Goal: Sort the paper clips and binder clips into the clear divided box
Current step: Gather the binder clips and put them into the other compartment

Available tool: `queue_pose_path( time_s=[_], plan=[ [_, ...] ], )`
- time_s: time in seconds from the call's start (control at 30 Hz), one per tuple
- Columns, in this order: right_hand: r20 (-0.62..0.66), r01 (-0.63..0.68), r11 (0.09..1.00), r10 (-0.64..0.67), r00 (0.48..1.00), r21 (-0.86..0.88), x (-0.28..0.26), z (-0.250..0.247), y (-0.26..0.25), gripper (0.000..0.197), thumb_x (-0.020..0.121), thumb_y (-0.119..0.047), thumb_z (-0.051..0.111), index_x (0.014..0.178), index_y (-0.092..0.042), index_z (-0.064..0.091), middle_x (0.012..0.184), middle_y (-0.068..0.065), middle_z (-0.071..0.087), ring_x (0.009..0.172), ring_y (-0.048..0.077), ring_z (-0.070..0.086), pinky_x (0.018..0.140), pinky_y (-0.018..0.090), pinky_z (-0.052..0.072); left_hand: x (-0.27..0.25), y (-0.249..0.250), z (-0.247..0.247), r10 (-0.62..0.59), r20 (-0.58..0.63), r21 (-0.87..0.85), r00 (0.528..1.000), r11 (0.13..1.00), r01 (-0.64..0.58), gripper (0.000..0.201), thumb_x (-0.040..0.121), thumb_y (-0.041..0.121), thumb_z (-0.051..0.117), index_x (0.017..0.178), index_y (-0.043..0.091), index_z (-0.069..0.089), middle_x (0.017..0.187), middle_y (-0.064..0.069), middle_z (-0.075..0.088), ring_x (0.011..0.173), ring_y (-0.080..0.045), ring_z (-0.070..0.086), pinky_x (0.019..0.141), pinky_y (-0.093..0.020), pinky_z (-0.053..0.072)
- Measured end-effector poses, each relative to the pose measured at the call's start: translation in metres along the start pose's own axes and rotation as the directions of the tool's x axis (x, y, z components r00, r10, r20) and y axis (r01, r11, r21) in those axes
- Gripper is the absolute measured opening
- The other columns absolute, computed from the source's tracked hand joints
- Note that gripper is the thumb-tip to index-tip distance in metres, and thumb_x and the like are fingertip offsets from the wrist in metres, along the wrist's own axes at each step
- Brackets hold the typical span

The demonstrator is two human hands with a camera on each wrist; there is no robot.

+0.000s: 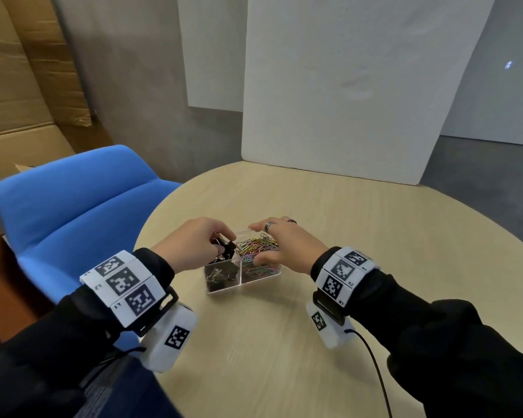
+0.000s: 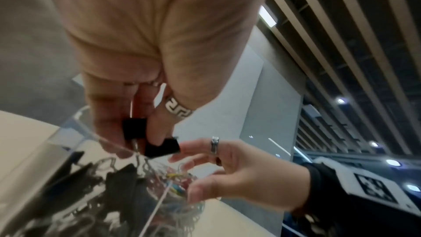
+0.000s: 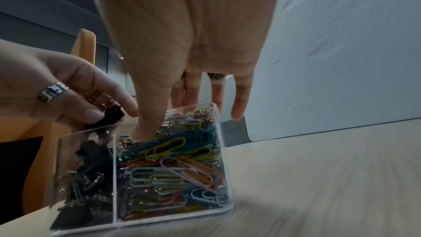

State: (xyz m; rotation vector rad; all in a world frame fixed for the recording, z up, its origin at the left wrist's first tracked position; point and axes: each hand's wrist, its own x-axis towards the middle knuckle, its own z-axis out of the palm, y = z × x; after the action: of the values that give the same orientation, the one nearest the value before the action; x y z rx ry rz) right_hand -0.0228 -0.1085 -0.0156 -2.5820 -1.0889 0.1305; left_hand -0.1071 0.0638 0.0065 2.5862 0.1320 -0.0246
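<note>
A clear divided box [image 1: 242, 290] stands on the round table. Its left compartment holds black binder clips [image 1: 221, 276], its right one coloured paper clips [image 1: 261, 270]. My left hand [image 1: 227, 241] hovers over the left compartment and pinches black binder clips [image 2: 163, 147] between thumb and fingers. My right hand [image 1: 254, 244] spreads over the right compartment. Its thumb [image 3: 145, 129] presses into the paper clips [image 3: 177, 165], and its straight fingers [image 3: 238, 107] reach past the far wall of the box [image 3: 86, 131]. It holds nothing.
The light wooden table [image 1: 344, 236] is bare around the box. A blue chair [image 1: 79, 212] stands at the left, cardboard boxes [image 1: 18, 86] behind it. A white board [image 1: 344, 101] leans at the table's far edge. A black cable [image 1: 372, 363] trails from my right wrist.
</note>
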Motion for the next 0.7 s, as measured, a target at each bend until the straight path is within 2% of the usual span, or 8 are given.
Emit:
queue_pose_path(
  time_s=[0.13, 0.23, 0.3, 0.4, 0.5, 0.6, 0.7],
  plan=[
    [-0.01, 0.005, 1.0, -0.004, 1.0, 0.026, 0.001, 0.001, 0.002, 0.066, 0.08, -0.039, 0.067, 0.139, -0.026, 0.039, 0.14, -0.005, 0.045, 0.13, 0.017, 0.035, 0.106, 0.033, 0.033, -0.001, 0.001, 0.009, 0.05, -0.092, 0.043, 0.995, 0.998, -0.046, 0.031, 0.087, 0.002, 0.053, 0.109, 0.021, 0.064, 0.102, -0.004, 0.066, 0.087, -0.015, 0.054, 0.07, -0.021, 0.039],
    [-0.013, 0.003, 0.999, -0.002, 1.0, 0.045, 0.001, 0.002, 0.004, 0.066, 0.081, -0.038, 0.067, 0.139, -0.026, 0.039, 0.14, -0.006, 0.045, 0.13, 0.017, 0.035, 0.106, 0.032, 0.032, 0.001, 0.001, 0.014, 0.06, -0.138, 0.013, 0.989, 0.998, -0.059, 0.027, 0.087, 0.001, 0.054, 0.107, 0.017, 0.063, 0.097, -0.004, 0.068, 0.082, -0.014, 0.055, 0.061, -0.015, 0.039],
    [-0.014, 0.002, 0.999, -0.001, 1.0, 0.048, 0.001, 0.002, 0.004, 0.066, 0.081, -0.039, 0.067, 0.139, -0.026, 0.039, 0.14, -0.006, 0.045, 0.13, 0.018, 0.035, 0.105, 0.032, 0.033, 0.003, -0.002, 0.014, 0.06, -0.166, -0.003, 0.984, 0.998, -0.061, 0.025, 0.085, 0.003, 0.059, 0.106, 0.017, 0.06, 0.096, -0.002, 0.067, 0.081, -0.014, 0.057, 0.06, -0.011, 0.039],
    [-0.009, 0.003, 0.999, -0.002, 1.0, 0.046, 0.002, 0.003, 0.005, 0.067, 0.08, -0.039, 0.068, 0.139, -0.027, 0.039, 0.14, -0.006, 0.045, 0.129, 0.018, 0.035, 0.105, 0.033, 0.033, 0.002, -0.005, 0.013, 0.07, -0.208, 0.02, 0.976, 0.998, -0.068, 0.025, 0.081, 0.006, 0.067, 0.1, 0.022, 0.059, 0.095, 0.001, 0.061, 0.08, -0.014, 0.057, 0.063, -0.02, 0.045],
    [-0.009, 0.003, 0.999, -0.002, 1.0, 0.052, 0.002, 0.003, 0.006, 0.067, 0.08, -0.04, 0.068, 0.139, -0.028, 0.039, 0.14, -0.006, 0.046, 0.129, 0.018, 0.036, 0.105, 0.033, 0.035, 0.0, -0.007, 0.011, 0.055, -0.227, 0.011, 0.972, 0.999, -0.053, 0.019, 0.078, 0.009, 0.072, 0.091, 0.021, 0.064, 0.087, 0.003, 0.065, 0.079, -0.014, 0.06, 0.07, -0.03, 0.052],
    [-0.013, 0.004, 0.998, -0.003, 1.0, 0.056, 0.002, 0.003, 0.006, 0.067, 0.079, -0.04, 0.068, 0.139, -0.028, 0.039, 0.139, -0.007, 0.047, 0.128, 0.017, 0.038, 0.105, 0.034, 0.036, -0.002, -0.01, 0.01, 0.063, -0.244, 0.127, 0.968, 0.991, -0.032, 0.013, 0.078, 0.015, 0.072, 0.081, 0.026, 0.068, 0.077, 0.011, 0.065, 0.078, -0.012, 0.059, 0.072, -0.034, 0.054],
    [-0.016, 0.005, 0.998, -0.004, 1.0, 0.055, 0.002, 0.003, 0.006, 0.067, 0.079, -0.04, 0.068, 0.139, -0.029, 0.039, 0.139, -0.007, 0.047, 0.128, 0.017, 0.038, 0.105, 0.034, 0.037, -0.002, -0.009, 0.009, 0.103, -0.267, 0.298, 0.958, 0.954, -0.02, 0.011, 0.081, 0.018, 0.068, 0.08, 0.028, 0.068, 0.074, 0.012, 0.058, 0.083, -0.012, 0.055, 0.068, -0.028, 0.046]
  ],
)
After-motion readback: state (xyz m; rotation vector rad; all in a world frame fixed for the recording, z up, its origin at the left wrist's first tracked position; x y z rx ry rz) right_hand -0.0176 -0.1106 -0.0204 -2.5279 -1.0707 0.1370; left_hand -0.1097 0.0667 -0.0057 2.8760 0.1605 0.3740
